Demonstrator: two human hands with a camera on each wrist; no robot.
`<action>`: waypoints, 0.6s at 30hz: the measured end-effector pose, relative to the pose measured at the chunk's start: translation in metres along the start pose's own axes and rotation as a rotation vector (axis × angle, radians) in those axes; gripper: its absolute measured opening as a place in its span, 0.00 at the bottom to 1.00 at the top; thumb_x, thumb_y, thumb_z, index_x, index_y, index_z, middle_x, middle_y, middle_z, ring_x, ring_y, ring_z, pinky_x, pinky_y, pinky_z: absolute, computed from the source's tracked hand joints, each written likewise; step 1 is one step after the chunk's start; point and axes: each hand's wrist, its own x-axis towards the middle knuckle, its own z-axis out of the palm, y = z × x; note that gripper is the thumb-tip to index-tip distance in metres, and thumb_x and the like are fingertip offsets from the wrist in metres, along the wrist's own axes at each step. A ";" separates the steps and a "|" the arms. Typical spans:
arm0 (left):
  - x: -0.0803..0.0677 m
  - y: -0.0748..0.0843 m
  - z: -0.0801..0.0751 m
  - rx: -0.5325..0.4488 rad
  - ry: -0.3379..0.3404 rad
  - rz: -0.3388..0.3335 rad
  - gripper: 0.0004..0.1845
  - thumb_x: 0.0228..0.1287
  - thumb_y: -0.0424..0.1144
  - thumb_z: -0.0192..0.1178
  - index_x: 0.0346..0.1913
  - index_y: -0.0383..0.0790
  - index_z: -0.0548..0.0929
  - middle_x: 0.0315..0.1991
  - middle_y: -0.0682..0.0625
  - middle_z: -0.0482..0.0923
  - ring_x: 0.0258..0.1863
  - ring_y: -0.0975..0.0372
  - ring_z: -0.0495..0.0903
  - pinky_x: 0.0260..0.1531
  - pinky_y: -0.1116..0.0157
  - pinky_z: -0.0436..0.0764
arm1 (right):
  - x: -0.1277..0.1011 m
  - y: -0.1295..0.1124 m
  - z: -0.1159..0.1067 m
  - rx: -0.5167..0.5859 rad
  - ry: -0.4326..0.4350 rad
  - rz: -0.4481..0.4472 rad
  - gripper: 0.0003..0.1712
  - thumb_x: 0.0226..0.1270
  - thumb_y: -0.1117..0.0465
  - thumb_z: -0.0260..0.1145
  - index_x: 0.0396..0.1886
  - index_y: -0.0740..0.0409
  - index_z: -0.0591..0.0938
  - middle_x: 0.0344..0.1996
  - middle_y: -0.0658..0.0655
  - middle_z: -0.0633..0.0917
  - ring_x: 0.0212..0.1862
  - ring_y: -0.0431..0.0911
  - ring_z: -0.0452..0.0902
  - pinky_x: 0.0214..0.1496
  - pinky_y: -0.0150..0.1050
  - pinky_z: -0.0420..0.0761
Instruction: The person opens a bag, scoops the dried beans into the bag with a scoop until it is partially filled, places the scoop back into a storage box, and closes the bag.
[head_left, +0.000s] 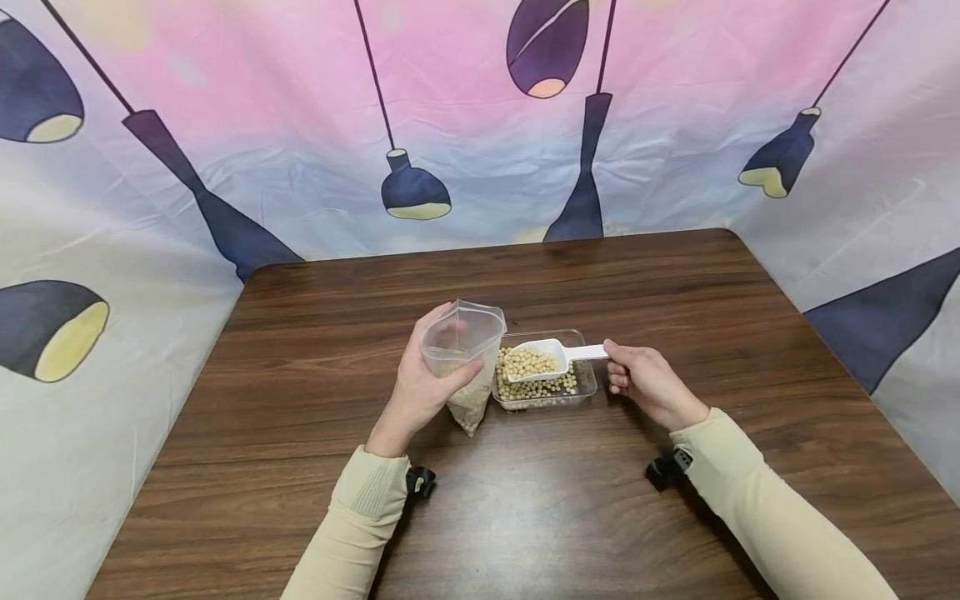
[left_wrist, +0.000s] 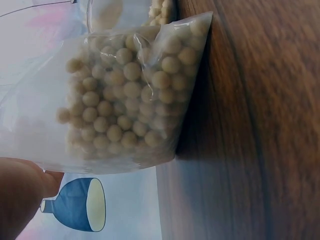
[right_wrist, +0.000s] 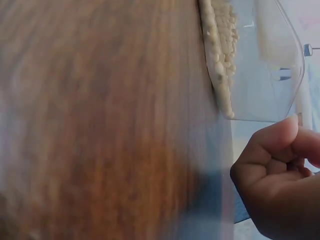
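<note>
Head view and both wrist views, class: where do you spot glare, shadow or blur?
Head view: pale glare on the table, low in the picture; left wrist view: small highlights on the plastic bag, dark shadow beside it; right wrist view: wood grain smeared, the clear tray easier to make out.

scoop (head_left: 559,356): white | beans (head_left: 529,362): pale yellow | table (head_left: 300,358): brown woodgrain
</note>
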 end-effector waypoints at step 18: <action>0.001 -0.002 0.000 -0.006 -0.003 0.017 0.41 0.52 0.23 0.69 0.69 0.30 0.62 0.54 0.30 0.73 0.58 0.42 0.70 0.54 0.56 0.71 | -0.020 -0.053 0.005 0.274 -0.020 -0.103 0.15 0.75 0.51 0.56 0.35 0.56 0.66 0.19 0.48 0.64 0.23 0.41 0.60 0.33 0.34 0.70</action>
